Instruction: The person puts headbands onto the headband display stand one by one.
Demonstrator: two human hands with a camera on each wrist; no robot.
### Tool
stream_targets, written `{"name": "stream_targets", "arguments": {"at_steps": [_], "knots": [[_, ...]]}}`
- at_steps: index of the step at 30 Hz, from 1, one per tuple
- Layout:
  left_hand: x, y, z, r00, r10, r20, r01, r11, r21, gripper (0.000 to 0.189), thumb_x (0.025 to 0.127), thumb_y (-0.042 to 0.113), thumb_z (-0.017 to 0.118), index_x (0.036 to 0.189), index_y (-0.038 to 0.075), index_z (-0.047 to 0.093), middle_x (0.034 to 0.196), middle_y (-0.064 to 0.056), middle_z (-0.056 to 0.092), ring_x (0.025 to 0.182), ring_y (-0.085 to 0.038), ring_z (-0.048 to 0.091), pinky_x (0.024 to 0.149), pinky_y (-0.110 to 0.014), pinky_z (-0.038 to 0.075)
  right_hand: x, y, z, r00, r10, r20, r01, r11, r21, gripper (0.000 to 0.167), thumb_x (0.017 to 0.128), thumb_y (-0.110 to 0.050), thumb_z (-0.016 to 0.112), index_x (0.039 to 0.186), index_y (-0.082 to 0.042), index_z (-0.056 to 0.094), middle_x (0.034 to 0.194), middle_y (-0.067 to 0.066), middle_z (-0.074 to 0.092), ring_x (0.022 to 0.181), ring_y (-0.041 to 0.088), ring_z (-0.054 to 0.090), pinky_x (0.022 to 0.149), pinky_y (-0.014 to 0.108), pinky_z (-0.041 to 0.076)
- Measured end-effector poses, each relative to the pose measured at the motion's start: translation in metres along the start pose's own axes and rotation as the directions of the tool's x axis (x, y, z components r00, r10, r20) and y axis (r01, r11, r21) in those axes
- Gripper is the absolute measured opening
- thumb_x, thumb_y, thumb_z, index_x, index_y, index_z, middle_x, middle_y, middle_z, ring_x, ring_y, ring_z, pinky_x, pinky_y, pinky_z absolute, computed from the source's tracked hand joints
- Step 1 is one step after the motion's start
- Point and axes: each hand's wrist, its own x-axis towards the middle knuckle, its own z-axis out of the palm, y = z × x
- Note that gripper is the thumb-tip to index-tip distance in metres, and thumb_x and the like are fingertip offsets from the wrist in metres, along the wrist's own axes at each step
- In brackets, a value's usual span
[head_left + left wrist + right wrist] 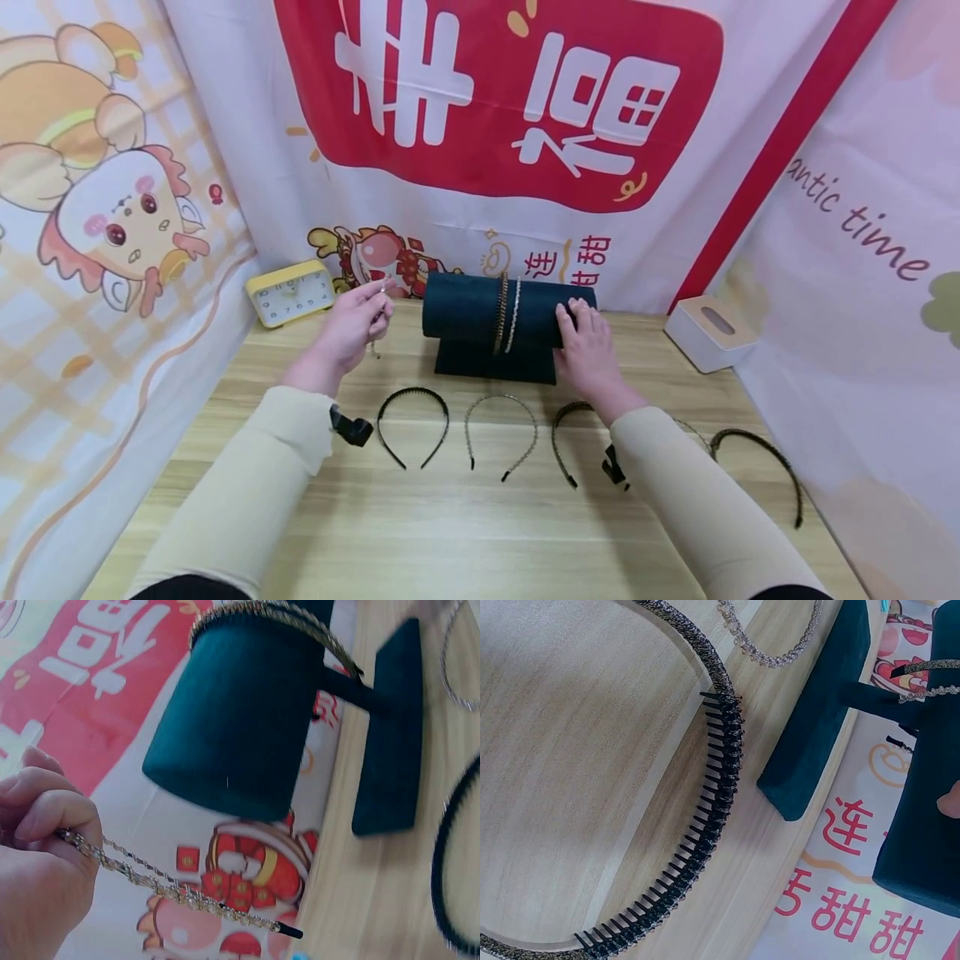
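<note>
My left hand (pixel 358 323) pinches a glittery headband (pixel 187 895) of silvery-gold links with a black tip, held up left of the stand. A dark teal headband stand (pixel 465 308), a padded roll on a flat base, sits at the back of the table. Two headbands circle its roll: a gold chain-like one (pixel 501 315) and a pale beaded one (pixel 513 315). My right hand (pixel 588 350) holds the roll's right end, fingers bent over its front and top. In the right wrist view only a fingertip (pixel 950 802) shows against the roll.
In front of the stand lie a black toothed headband (pixel 412 390), a silvery one (pixel 501 397) and a dark one (pixel 557 429) partly behind my right arm. Another dark headband (pixel 776 454) lies far right. A yellow clock (pixel 291 293) stands left, a white tissue box (pixel 708 333) right.
</note>
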Motion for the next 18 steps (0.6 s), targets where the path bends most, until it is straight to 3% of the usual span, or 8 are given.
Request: {"name": "stream_targets", "arguments": {"at_steps": [5,10,18], "knots": [[0.014,0.0,0.02,0.999,-0.002,0.048,0.005,0.998,-0.062,0.044,0.108,0.014,0.036,0.15,0.0,0.035,0.079,-0.001,0.049,0.046,-0.005,0.033,0.044,-0.019,0.026,-0.001,0.0,0.001,1.0,-0.002,-0.013,0.002,1.0,0.011,0.07,0.086,-0.015,0.073,0.146,0.0,0.04,0.145,0.026,0.033,0.136,0.043,0.029,0.113,0.054,0.024],[0.026,0.0,0.038,0.997,0.009,0.08,-0.004,0.997,-0.071,0.041,0.109,0.011,0.033,0.148,-0.001,0.037,0.076,0.0,0.046,0.046,-0.005,0.032,0.044,-0.019,0.025,-0.001,0.0,0.001,1.0,-0.001,-0.02,0.001,1.0,0.01,0.07,0.085,-0.015,0.074,0.145,0.0,0.041,0.144,0.027,0.033,0.135,0.043,0.03,0.113,0.054,0.024],[0.042,-0.007,0.049,0.998,-0.002,0.063,0.01,0.991,-0.136,0.043,0.109,0.009,0.032,0.15,-0.002,0.034,0.073,0.0,0.039,0.047,-0.007,0.03,0.044,-0.019,0.023,0.0,0.001,0.002,0.999,-0.011,-0.043,0.012,1.0,0.016,0.07,0.084,-0.015,0.075,0.144,0.001,0.041,0.143,0.027,0.035,0.134,0.044,0.031,0.112,0.055,0.025]]}}
